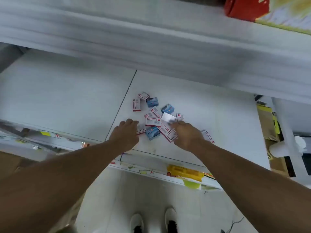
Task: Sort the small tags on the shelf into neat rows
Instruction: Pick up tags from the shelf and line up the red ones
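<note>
Several small tags, really little boxes, lie in a loose heap on the white shelf. Some are white with red print, others are blue. My left hand rests at the heap's left edge, fingers curled over a white and red tag. My right hand reaches in from the right and pinches a plain white tag lifted at the top of the heap. Another white and red tag shows just right of my right wrist.
An upper shelf overhangs the back, with a red box on it at top right. Price labels and a yellow tag line the shelf's front edge. Cardboard stands at the right. My shoes show on the floor below.
</note>
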The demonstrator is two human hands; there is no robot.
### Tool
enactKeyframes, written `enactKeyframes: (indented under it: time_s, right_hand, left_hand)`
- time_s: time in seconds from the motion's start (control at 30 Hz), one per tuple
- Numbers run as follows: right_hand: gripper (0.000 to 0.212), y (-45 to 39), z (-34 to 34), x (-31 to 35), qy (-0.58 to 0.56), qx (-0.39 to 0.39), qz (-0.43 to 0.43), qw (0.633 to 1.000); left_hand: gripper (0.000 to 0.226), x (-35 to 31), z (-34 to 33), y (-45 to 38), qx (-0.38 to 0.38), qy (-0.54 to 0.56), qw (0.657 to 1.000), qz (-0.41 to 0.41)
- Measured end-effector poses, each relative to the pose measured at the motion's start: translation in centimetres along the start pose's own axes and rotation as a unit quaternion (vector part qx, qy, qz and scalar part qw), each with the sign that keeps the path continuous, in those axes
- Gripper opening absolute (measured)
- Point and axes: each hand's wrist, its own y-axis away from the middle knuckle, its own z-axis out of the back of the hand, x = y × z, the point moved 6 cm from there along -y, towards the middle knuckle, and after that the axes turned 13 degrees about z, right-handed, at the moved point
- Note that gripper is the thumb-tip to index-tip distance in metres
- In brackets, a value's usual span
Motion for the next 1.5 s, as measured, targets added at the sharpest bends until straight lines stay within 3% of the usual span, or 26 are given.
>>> enactKeyframes:
  time_s: [0.27,0.47,0.6,1.0,1.23,1.33,1.5]
  right_hand:
    - [0.073,-1.2,-1.4,-1.0,0.059,-0.044,0.075,0.994]
    - [0.057,-1.3,-0.8,-1.9,0.1,-0.009,0.139,0.985]
    - [0.058,-1.5,-0.8,-2.0,0.123,0.001,0.172,0.977]
    - [0.051,0.2,-0.2,-1.1,0.069,0.022,0.129,0.989]
    - [0.036,1.3,3.4,2.1,0.056,-0.019,0.161,0.985]
    - [0.042,1.5,4.1,4.8,0.039,-0.012,0.187,0.982]
    - [0.028,2.2,4.5,9.9,0.071,-0.001,0.266,0.961]
  left_hand:
    - [0.046,-0.3,-1.8,-1.9,-0.047,-0.007,0.998,0.027]
    - [0.041,0.2,-1.9,-0.6,-0.042,-0.006,0.997,0.064]
    - [0.042,1.4,-1.4,0.9,-0.046,-0.006,0.995,0.083]
    - [0.043,1.2,-0.2,4.1,-0.048,0.051,0.993,0.097]
    - [0.041,1.0,4.0,8.2,-0.061,0.079,0.989,0.106]
    - [0.04,2.1,4.9,10.7,-0.07,0.09,0.985,0.127]
    - [0.037,4.4,5.6,15.3,-0.084,0.095,0.978,0.168]
